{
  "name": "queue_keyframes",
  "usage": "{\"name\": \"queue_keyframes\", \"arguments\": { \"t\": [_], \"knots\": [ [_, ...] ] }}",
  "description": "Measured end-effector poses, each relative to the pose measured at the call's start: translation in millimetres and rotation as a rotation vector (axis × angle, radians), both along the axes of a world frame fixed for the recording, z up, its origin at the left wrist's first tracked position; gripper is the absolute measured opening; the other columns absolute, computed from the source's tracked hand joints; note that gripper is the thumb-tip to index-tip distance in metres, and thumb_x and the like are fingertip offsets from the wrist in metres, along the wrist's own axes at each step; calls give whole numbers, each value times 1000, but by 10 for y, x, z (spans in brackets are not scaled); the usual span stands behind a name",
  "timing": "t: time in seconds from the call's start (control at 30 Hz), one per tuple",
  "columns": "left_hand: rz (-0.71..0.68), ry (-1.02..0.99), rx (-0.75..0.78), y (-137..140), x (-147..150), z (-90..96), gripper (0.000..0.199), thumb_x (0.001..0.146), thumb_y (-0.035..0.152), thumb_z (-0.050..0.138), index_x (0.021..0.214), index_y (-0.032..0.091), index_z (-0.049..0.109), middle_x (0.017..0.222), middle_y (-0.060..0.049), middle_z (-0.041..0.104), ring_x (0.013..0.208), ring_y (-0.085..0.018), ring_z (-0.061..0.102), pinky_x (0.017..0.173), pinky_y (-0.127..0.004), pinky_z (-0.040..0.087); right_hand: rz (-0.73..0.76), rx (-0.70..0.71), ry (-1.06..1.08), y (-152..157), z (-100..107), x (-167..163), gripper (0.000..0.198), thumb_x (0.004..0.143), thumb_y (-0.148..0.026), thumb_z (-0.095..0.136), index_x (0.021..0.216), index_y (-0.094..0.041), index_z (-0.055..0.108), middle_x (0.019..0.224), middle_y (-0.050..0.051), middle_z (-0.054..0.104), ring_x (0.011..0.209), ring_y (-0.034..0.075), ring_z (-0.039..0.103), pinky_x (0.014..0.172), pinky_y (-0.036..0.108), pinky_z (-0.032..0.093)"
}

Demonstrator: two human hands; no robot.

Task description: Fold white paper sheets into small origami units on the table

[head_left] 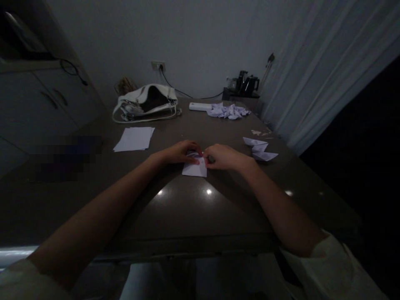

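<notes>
A small folded sheet of white paper (194,170) lies on the dark table in front of me. My left hand (184,152) rests over its far left part, fingers bent and pressing on the paper. At the paper's right edge my right hand (221,157) pinches it between thumb and forefinger. The paper's far edge is partly covered by my fingers. To the right sits a folded paper piece (260,148) with pointed ends. A stack of white paper sheets (134,138) is on the left.
At the back of the table (175,216) stand a white handbag (146,100), a white box-like object (200,107) and a heap of folded papers (229,111). A black kettle (251,85) is on a stand beyond. A pale curtain (300,75) hangs at right.
</notes>
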State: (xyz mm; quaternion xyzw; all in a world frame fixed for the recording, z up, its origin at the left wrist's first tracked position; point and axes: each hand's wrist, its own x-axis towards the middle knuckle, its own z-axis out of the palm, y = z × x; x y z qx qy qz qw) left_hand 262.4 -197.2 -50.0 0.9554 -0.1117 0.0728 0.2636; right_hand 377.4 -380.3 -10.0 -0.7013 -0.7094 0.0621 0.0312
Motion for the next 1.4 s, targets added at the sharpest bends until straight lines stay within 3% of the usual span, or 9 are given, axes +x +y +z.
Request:
{"name": "queue_keyframes", "arguments": {
  "t": [0.6, 0.73, 0.83, 1.4],
  "knots": [
    [-48, -29, -19, -3, 18, 12, 31, 78, 38, 69, 101, 17, 70, 106, -10, 64, 100, -23, 59, 89, -33, 43, 127, -83, 114, -118, 98, -283, 6, 72, -13, 69, 73, -18, 70, 70, -1, 67, 64, 12, 57, 57, 23, 35],
    [-31, -33, -20, 11, 25, -15, 33, 79, 40, 69, 102, 16, 69, 106, -10, 63, 100, -23, 58, 89, -33, 42, 184, 6, 189, -126, 83, -203, 5, 75, -14, 68, 78, -18, 71, 77, 0, 68, 67, 11, 59, 62, 22, 37],
    [-24, -29, -16, 11, 21, -21, 35, 78, 41, 70, 102, 15, 68, 105, -10, 63, 100, -23, 59, 88, -32, 43, 141, 92, 155, -117, 51, -131, 6, 76, -16, 68, 80, -18, 71, 84, 2, 69, 73, 13, 60, 65, 22, 37],
    [-8, -10, 4, -14, -3, 16, 36, 78, 44, 70, 103, 19, 70, 106, -8, 62, 96, -22, 59, 84, -30, 43, -66, 129, 12, 43, -141, 107, 3, 78, -22, 66, 79, -19, 68, 86, 2, 68, 80, 16, 59, 62, 23, 34]
  ]
}}
